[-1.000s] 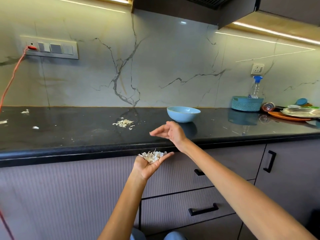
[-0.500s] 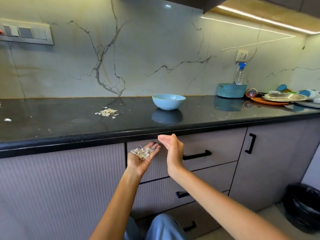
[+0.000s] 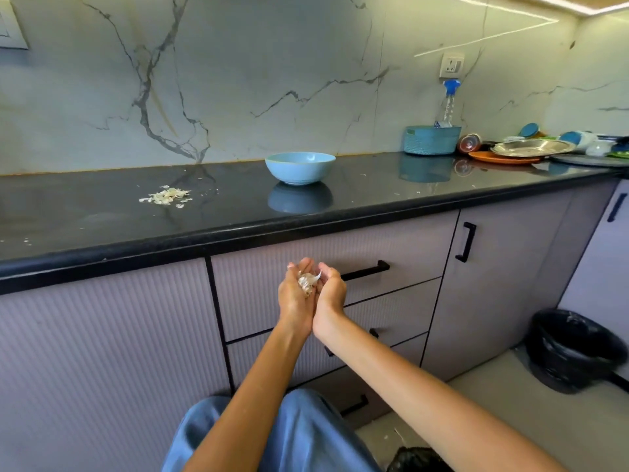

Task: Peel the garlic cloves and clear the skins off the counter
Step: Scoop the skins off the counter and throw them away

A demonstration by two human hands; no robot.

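Glossy black stone counter (image 3: 374, 195). On it: loose heap of pale garlic skins (image 3: 167, 195), left of centre; round light-blue bowl (image 3: 300, 167), mid-counter; teal woven basket (image 3: 431, 140) against the marble wall; orange plate (image 3: 500, 157) bearing a steel dish (image 3: 531, 147), far right, among blurred crockery.

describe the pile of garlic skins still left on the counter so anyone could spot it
Start at the long black counter under the marble wall. Find the light blue bowl near its middle, then look left. The garlic skins are a small flat heap of pale, papery flakes, the only sizeable pile on the dark top.
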